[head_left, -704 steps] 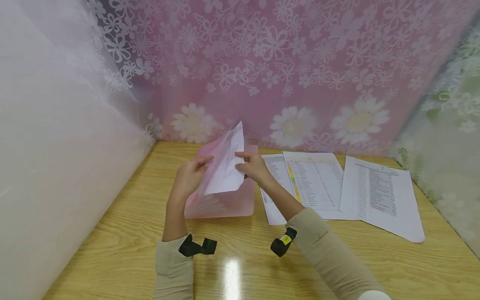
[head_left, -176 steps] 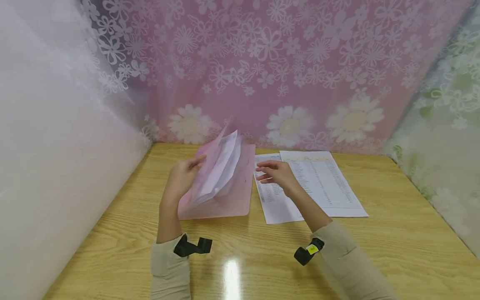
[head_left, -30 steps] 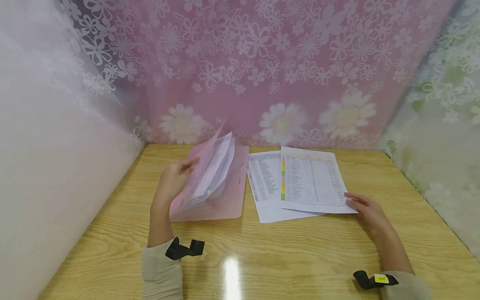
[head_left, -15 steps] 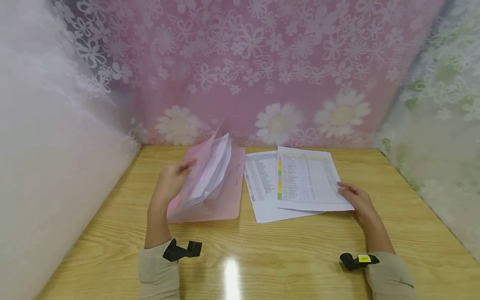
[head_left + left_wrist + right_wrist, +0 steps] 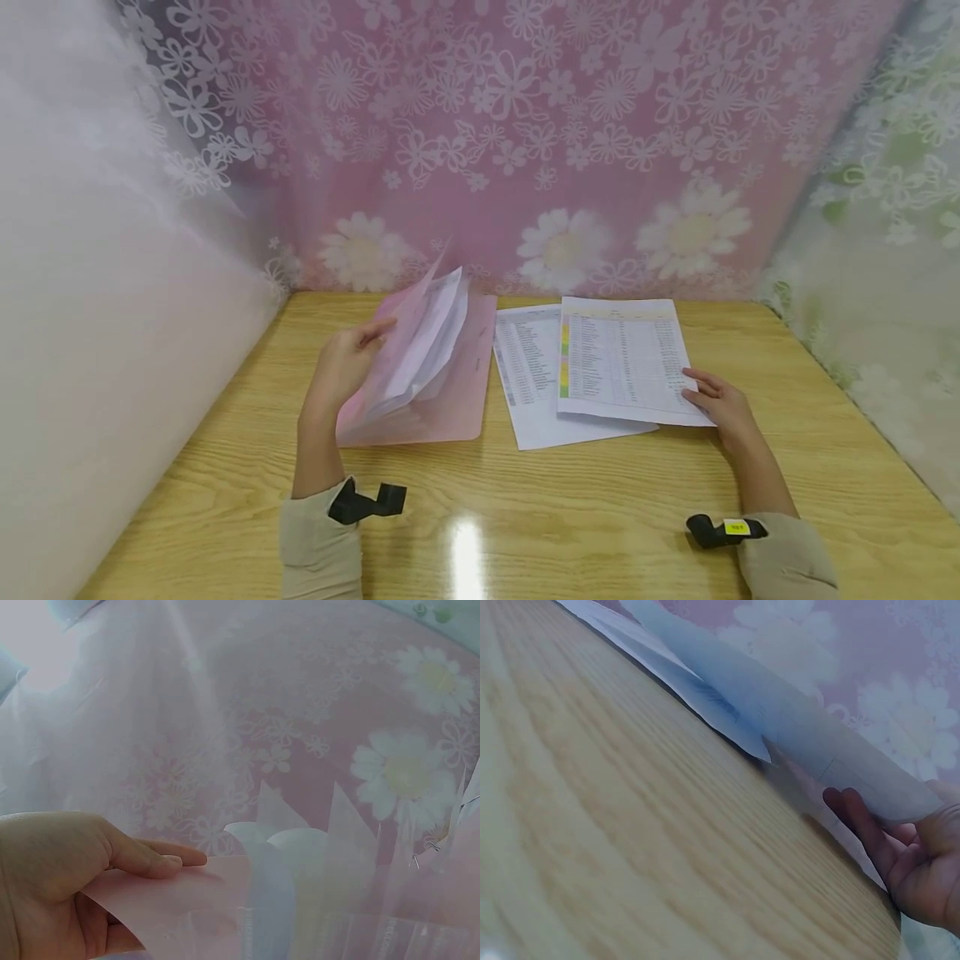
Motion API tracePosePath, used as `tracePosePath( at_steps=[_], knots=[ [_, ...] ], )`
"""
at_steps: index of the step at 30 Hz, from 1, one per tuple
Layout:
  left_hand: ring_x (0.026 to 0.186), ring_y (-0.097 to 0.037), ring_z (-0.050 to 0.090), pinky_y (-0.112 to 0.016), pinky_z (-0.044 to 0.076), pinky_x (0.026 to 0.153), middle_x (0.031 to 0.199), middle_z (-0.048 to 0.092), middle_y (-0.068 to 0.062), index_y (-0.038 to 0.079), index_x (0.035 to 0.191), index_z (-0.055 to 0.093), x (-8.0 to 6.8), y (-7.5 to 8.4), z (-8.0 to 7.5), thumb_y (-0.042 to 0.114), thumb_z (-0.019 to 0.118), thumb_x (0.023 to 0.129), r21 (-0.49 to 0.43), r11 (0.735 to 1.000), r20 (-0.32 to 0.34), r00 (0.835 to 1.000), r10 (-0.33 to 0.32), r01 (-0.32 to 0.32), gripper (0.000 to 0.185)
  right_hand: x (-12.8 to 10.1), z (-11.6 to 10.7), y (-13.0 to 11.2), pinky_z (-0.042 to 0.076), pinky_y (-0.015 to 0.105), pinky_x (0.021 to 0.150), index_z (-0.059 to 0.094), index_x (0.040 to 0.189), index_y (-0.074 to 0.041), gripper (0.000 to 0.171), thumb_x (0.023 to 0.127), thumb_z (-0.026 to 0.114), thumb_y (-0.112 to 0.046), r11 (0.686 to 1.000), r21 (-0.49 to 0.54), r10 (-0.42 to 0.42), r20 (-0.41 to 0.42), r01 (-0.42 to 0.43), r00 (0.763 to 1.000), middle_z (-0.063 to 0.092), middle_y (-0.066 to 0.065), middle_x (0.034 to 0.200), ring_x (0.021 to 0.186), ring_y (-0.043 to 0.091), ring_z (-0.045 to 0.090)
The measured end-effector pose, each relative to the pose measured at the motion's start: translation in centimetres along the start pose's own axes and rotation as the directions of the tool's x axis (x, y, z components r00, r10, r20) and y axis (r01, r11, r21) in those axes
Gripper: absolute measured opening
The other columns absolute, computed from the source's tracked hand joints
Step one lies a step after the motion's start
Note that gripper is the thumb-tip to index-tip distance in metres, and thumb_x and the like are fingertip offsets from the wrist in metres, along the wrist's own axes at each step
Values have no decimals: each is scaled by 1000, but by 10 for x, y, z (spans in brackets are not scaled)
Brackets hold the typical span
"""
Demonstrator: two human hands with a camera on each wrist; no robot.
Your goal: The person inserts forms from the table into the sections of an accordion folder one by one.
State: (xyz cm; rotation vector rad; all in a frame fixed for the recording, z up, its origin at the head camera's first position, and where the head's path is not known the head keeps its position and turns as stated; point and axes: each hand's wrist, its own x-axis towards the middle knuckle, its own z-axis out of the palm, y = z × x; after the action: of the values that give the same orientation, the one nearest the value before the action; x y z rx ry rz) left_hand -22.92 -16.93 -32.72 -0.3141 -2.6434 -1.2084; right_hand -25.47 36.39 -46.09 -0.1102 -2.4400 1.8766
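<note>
My left hand gripped the pink folder open for filing; my right hand pinched the printed sheet off the bench.

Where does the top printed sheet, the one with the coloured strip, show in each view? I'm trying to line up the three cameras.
Head: the top printed sheet lies right of centre on the table, its near right corner at the right hand.
Left wrist: not in it.
Right wrist: its raised edge crosses from upper left to the right hand.
Shared landmark: the pink daisy curtain.
</note>
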Motion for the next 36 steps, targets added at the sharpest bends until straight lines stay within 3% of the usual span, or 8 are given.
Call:
tracePosePath(
  at_steps=[3, 6, 16, 24, 29, 36],
  knots=[
    [55, -19, 31, -34, 32, 55, 120, 58, -13, 5, 126, 58, -1, -1, 0, 5, 45, 95, -10, 1000, 4, 1000, 0, 0, 33, -2, -1, -4, 45, 16, 68, 43, 135, 0, 54, 89, 63, -20, 999, 29, 21, 7, -21, 1000, 59, -24, 99, 86, -3, 55],
    [55, -19, 31, -34, 32, 56, 120, 58, -13, 5, 126, 57, -1, -2, 0, 5, 46, 95, -16, 1000, 5, 1000, 2, -2, 33, -4, -1, -11, 44, 14, 68, 43, 136, -2, 55, 89, 63, -23, 999, 16, 33, 10, -33, 999, 59, -24, 102, 85, -6, 53],
    [74, -24, 46, -35, 35, 68, 122, 57, -13, 6, 127, 57, -2, -2, -2, 6, 45, 96, -15, 1000, 1, 1000, -7, 7, 33, -9, 5, -38, 49, 20, 66, 45, 135, -4, 52, 88, 63, -12, 974, 224, 17, 61, -30, 998, 61, -22, 97, 83, 1, 59],
    [80, -24, 47, -35, 34, 69, 121, 57, -14, 5, 126, 57, -3, -2, -3, 6, 45, 96, -9, 1000, -3, 1000, -10, 10, 33, -14, 17, -64, 50, 22, 63, 42, 136, -1, 53, 88, 63, -11, 969, 245, 5, 86, -26, 996, 64, -17, 96, 80, 6, 62],
    [70, -23, 44, -35, 34, 65, 121, 57, -14, 5, 126, 57, -3, -1, -3, 6, 45, 96, -10, 1000, -5, 1000, -11, 11, 33, -19, 29, -81, 50, 23, 62, 48, 132, -2, 48, 87, 63, -9, 962, 270, 6, 88, -30, 996, 65, -14, 94, 78, 9, 63],
    [71, -24, 45, -35, 35, 67, 120, 57, -14, 5, 126, 57, -1, -1, -3, 7, 45, 96, -9, 1000, -9, 1000, -5, 5, 32, -26, 51, -102, 50, 23, 61, 53, 127, -2, 42, 87, 63, -6, 955, 297, -4, 62, -14, 998, 66, -12, 91, 75, 9, 64]
  ],
)
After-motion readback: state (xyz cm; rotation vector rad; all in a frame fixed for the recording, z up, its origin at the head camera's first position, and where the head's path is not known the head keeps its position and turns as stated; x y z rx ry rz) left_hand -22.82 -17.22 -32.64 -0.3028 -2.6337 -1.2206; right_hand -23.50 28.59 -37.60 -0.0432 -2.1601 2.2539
